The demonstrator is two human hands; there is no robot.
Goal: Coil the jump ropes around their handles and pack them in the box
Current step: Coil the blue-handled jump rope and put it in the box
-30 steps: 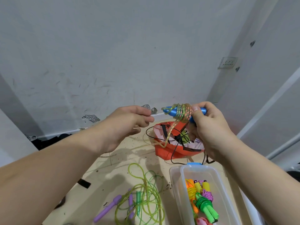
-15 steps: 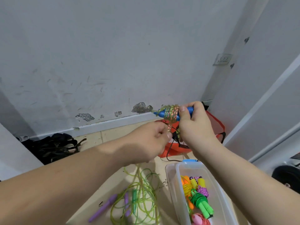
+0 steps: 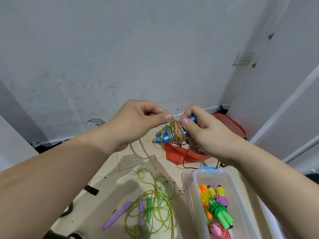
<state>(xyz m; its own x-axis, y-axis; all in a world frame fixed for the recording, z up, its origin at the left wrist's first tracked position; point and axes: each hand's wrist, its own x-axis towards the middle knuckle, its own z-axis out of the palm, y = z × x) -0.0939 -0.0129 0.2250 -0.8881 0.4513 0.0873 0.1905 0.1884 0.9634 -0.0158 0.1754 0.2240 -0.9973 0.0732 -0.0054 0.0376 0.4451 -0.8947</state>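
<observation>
**A:** Where is the rope being worked on?

**B:** In the air between both hands, above the floor and in front of the orange bag. The blue handles lie side by side, tilted, tips pointing down and left. The yellow-green rope, flecked with pink, is wound in many turns round their middle.

**A:** Right hand?

**B:** The right hand has its grip clamped on the upper end of the blue handles. The fingers curl round them and the thumb presses against the edge of the coil.

**A:** Left hand?

**B:** The left hand has its grip closed in a pinch, thumb tip to forefinger, on the yellow-green rope at the top of the coil. A blurred strand trails down below the handle tips.

**A:** The box?

**B:** The clear box sits open on the floor at lower right, below the right forearm. It holds coiled bundles: a green-handled bundle, an orange bundle, yellow handles with purple cord, and a pink bundle at the near end.

**A:** Anything uncoiled?

**B:** Left of the box, a loose green rope lies in tangled loops on the floor. The purple handles and a green handle lie among the loops.
</observation>
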